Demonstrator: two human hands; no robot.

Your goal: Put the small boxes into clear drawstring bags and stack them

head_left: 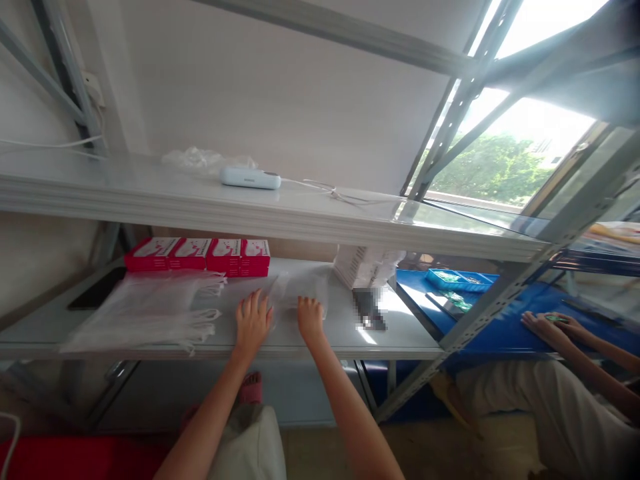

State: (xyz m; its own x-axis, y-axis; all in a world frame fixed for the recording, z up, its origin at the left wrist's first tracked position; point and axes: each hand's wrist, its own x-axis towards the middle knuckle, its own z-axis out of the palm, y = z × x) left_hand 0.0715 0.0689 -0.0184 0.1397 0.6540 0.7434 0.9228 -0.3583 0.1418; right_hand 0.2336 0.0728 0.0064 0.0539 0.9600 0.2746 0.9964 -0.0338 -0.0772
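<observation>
On the grey lower shelf, a clear plastic bag [286, 291] lies flat between my two hands; its outline is faint. My left hand [253, 321] rests palm down at the bag's left edge, fingers stretched and a little apart. At the other side my right hand [311, 316] has its fingers curled down on the bag, closed on it. To the left of my left hand is a pile of translucent white drawstring bags [150, 310], with cords gathered at their right end. Behind that pile stands a row of several red and white boxes [225, 259].
A white printed package [361, 265] and a blurred dark item [369, 308] sit right of my hands. The upper shelf [320, 223] overhangs, bearing a white device [250, 178] with a cable. Beyond a metal post, a co-worker's hands [550, 327] work at a blue table [520, 313].
</observation>
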